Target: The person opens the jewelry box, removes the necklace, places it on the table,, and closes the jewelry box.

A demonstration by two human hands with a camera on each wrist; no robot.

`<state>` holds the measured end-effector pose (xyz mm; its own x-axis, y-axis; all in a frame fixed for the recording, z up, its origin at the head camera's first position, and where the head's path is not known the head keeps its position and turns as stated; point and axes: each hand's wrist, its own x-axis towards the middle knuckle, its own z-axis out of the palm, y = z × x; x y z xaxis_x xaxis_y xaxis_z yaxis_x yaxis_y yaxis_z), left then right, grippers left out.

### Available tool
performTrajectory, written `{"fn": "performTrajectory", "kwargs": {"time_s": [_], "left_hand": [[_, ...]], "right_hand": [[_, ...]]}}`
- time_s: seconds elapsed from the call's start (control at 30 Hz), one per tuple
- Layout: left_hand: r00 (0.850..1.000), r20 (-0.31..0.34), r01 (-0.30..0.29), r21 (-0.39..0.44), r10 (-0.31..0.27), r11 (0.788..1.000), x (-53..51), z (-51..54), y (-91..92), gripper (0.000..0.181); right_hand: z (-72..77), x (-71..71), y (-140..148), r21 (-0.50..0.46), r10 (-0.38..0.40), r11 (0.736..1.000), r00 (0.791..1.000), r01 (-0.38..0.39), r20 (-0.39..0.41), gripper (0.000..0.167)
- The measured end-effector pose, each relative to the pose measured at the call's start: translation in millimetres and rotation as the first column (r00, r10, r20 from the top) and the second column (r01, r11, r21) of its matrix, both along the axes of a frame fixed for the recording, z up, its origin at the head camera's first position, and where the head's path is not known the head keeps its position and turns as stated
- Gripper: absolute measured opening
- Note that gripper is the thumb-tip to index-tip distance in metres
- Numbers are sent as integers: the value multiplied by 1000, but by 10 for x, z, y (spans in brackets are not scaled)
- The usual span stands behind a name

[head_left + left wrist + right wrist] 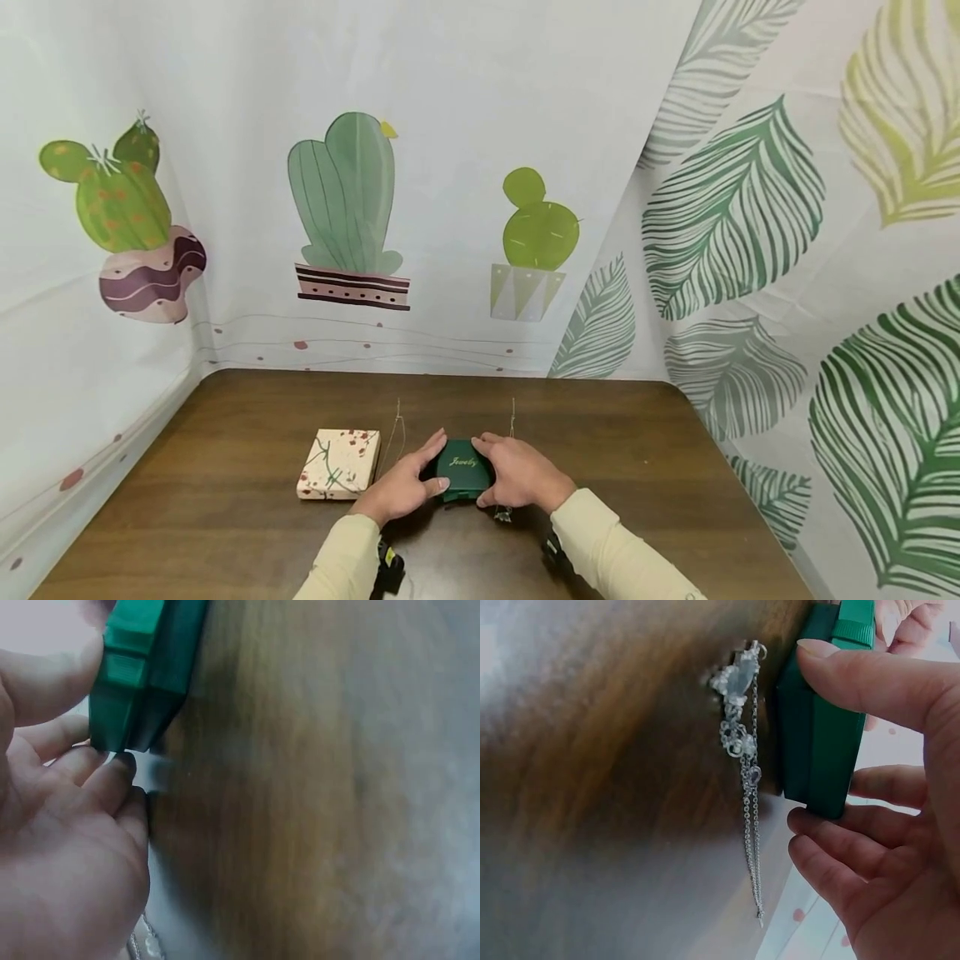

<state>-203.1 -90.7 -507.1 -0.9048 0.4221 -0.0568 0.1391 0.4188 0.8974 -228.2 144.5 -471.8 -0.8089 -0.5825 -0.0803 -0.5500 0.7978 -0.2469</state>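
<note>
A dark green jewelry box (462,467) with gold lettering on its lid sits closed between both hands on the table. My left hand (408,483) grips its left side, thumb at the near corner and fingers toward the back; the thumb also shows on the green box (124,675) in the left wrist view. From the opposite side my right hand (521,471) holds the box, with the thumb on its front edge. Partly under the right hand in the head view lies a silver necklace (742,742) with a clear stone pendant, beside the box and apart from it.
Left of the hands lies a cream box (341,464) with a red floral print. Between it and the left hand runs another fine chain (397,425), partly hidden by that hand. A patterned cloth (450,208) hangs behind the brown table (660,500).
</note>
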Motion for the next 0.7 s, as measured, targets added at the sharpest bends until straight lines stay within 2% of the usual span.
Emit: {"fn": "performTrajectory", "kwargs": {"time_s": [0.23,0.47,0.6,0.7], "left_hand": [[999,28,-43,-15,43,999,79,-17,12,71],[997,48,-66,-24,67,998,100,37,41,70],[996,-7,-91,-67,90,994,91,84,85,72],[990,-72,-131,-101,124,986,93,188,111,75]], "right_hand": [[-51,41,-18,-7,5,1000,1000,-5,-16,92],[-76,27,-1,-17,-2,1000,1000,2,-4,95],[-53,9,48,-50,-2,999,999,4,45,102],[-1,-20,109,-103,6,995,997,2,71,103]]}}
